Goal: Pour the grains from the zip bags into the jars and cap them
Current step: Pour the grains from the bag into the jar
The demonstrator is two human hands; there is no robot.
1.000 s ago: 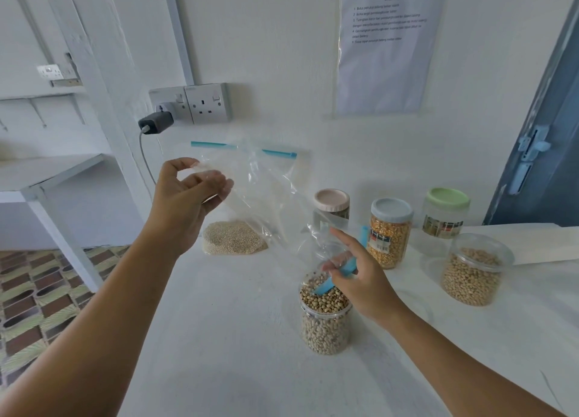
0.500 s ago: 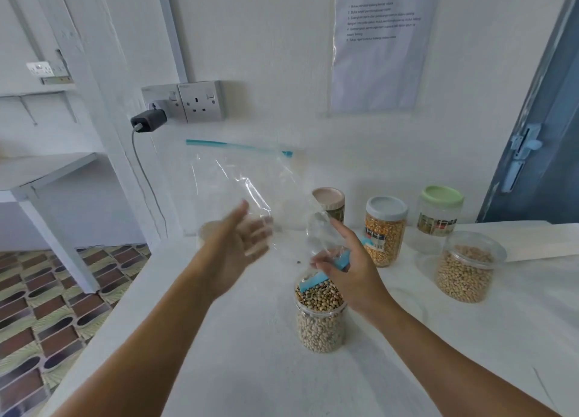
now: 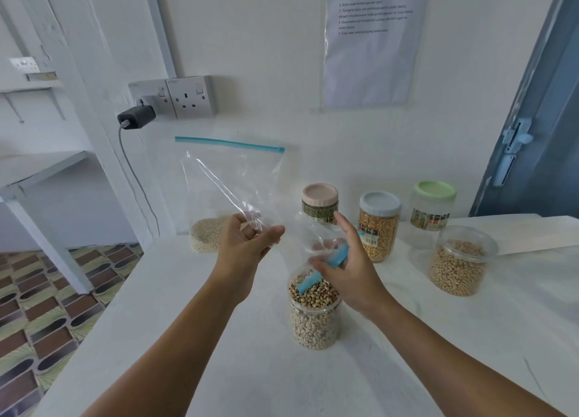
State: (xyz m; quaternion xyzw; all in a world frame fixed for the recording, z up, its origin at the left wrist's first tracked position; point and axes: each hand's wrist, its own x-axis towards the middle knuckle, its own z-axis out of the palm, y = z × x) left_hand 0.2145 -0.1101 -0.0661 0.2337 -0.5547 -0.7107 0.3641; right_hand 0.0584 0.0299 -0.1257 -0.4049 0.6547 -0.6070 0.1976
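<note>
Zip bag [image 3: 282,228], emptied, hangs over the open bean jar [image 3: 314,316]; right hand [image 3: 347,269] pinches its blue zip edge, left hand [image 3: 247,244] grasps its upper film at ten o'clock.

We see two bare forearms reaching in from the bottom edge, each ending in a bare hand: our left hand [image 3: 247,247] and our right hand [image 3: 347,266]. No sleeve or cuff shows on either arm as far as the picture runs. Wrists and fingers carry no watch, band, ring or glove. The fingernails look short and unpainted.
</note>
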